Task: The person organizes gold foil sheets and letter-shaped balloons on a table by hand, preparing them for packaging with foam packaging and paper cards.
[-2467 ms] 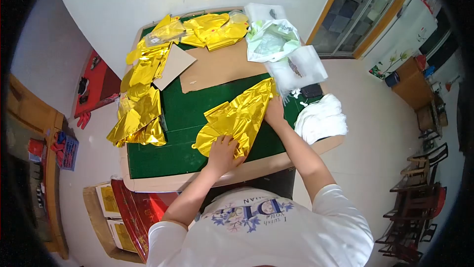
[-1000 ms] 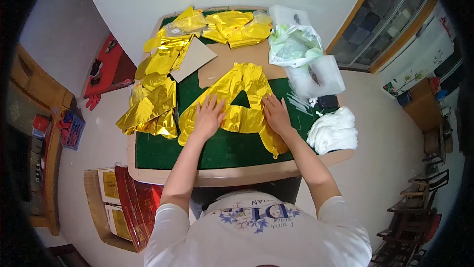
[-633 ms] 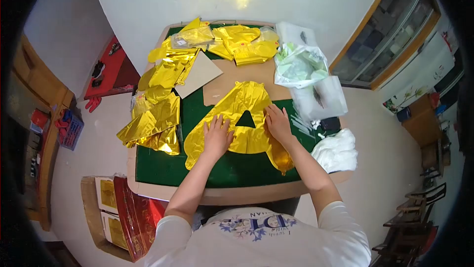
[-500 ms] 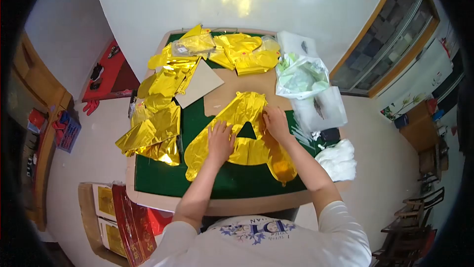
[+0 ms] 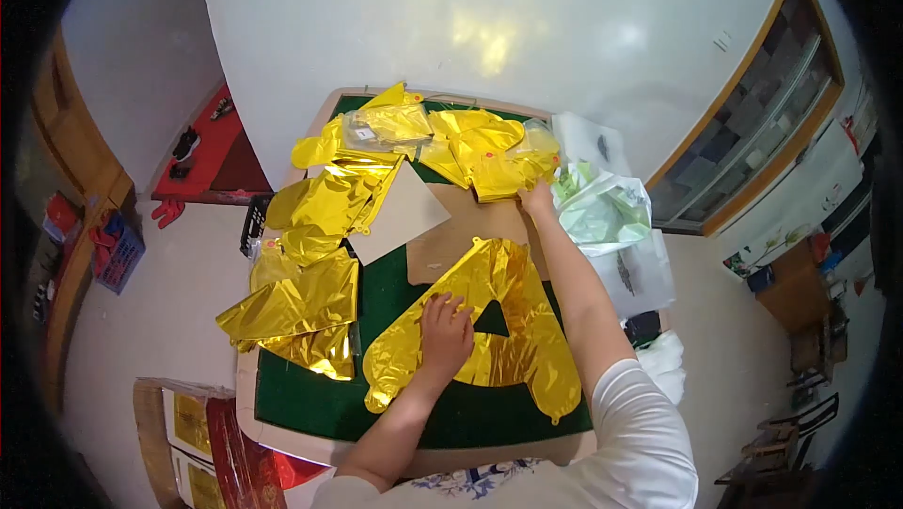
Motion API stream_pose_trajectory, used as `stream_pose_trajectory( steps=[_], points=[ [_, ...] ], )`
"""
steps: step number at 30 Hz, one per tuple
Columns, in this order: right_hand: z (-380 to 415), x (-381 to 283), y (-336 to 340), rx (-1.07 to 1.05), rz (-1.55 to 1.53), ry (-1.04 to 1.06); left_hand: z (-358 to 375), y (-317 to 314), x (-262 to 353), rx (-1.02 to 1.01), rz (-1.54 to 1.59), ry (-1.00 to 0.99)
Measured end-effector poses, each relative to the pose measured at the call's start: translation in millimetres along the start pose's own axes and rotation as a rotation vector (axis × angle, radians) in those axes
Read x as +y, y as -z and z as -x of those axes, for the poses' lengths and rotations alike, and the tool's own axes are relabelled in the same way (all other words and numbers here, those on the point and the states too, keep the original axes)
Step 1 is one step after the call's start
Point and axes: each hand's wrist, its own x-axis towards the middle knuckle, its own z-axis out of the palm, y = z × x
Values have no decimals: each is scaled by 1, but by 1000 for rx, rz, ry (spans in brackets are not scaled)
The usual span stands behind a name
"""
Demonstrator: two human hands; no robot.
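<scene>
A flat gold letter-A foil balloon [image 5: 541,344] lies on the green tabletop in front of me. My left hand [image 5: 447,335] rests on the balloon's left leg, fingers spread and holding nothing. My right hand [image 5: 537,198] is stretched to the far side, its fingers closed at the lower right corner of another gold foil balloon [image 5: 484,147]; the fingertips are small and partly hidden. Close by on the right is a translucent plastic bag [image 5: 602,213] with pale green contents.
More folded gold foil [image 5: 310,293] covers the table's left side. A clear packet [image 5: 386,128] lies at the back left. Beige cardboard [image 5: 400,217] sits mid-table. White plastic packaging [image 5: 640,274] and a dark object [image 5: 642,328] are at the right edge. A box [image 5: 193,443] stands below left.
My right hand has left the letter-A balloon and reached forward to the foil at the back. My left hand stays on the balloon. The view has shifted, so the table appears lower.
</scene>
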Motion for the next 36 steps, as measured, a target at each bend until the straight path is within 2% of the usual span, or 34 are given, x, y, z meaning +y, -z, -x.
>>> stream_pose_trajectory(
  steps=[1, 2, 4, 6, 8, 9, 11, 12, 16, 17, 19, 20, 22, 23, 32, 34, 36],
  points=[
    [-6, 2, -2, -18, -32, -79, -1, -3, 0, 19, 31, -16],
    [-14, 3, -5, -19, -26, -73, -1, -4, 2, 25, 35, -11],
    [-35, 15, -14, 171, -56, -280, 0, -2, 6, 0, 39, -20],
    [-57, 47, -33, 222, -29, -244, -1, 0, 7, -7, 46, -13],
    [-65, 48, -31, 87, -155, -240, -1, -1, 5, -11, 50, -6],
    [-68, 49, -29, 86, -155, -233, -1, -1, 5, -8, 50, -3],
    [-58, 37, -11, 218, 19, -73, -1, -1, 3, -2, 46, 9],
    [-61, 29, -5, 212, 20, -73, -1, -1, 2, -4, 60, 22],
    [-85, -26, 38, 200, -418, -33, -3, 3, 6, 10, 71, 38],
    [-94, -34, 43, 203, -415, -32, -3, 3, 6, 11, 75, 37],
    [-104, -50, 52, 311, -1024, 77, -2, 1, 6, 0, 100, 56],
    [-99, -52, 59, 313, -1021, 80, -1, 1, 5, 2, 104, 55],
    [-89, -51, 71, 498, -395, 289, -1, 1, 5, -19, 109, 52],
    [-82, -51, 71, 437, -301, 244, -1, 0, 4, -13, 111, 52],
    [-80, -72, 99, 521, -281, 139, -3, 3, 5, -29, 111, 76],
    [-89, -76, 108, 434, -396, 203, -1, 1, 4, -40, 111, 75],
    [-104, -80, 115, 407, -336, 151, 0, -1, 4, -45, 115, 75]
  ],
)
